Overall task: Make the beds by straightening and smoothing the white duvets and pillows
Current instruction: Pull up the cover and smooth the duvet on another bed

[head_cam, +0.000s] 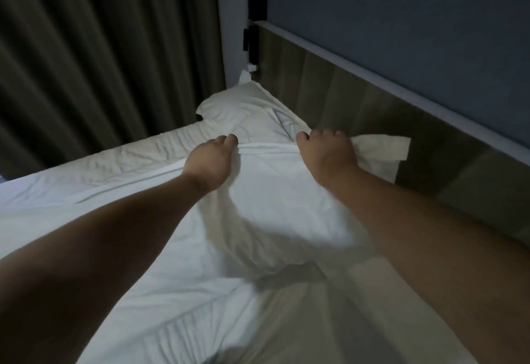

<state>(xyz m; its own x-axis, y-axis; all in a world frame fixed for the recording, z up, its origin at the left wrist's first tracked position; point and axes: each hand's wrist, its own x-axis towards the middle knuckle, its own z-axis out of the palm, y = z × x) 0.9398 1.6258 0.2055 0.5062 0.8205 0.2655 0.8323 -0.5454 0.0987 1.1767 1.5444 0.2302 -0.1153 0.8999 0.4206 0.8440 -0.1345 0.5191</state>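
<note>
duvet (272, 205): soft, light, limp; probably creases easily | hold: top hem, hands apart | left hand (210, 160): fingers curled, pinching hem | right hand (327, 151): fingers curled, gripping hem beside pillow (243, 108)

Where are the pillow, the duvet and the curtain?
pillow (241, 108): head view, on its wrinkled top face.
duvet (275, 200): head view, on the smooth stretch below its gathered edge.
curtain (100, 62): head view, on a middle fold.

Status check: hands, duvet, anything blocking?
Left hand, right hand: both grip top edge of rumpled white fabric duvet. Soft white rectangular pillow just beyond. Nothing in the way.
</note>
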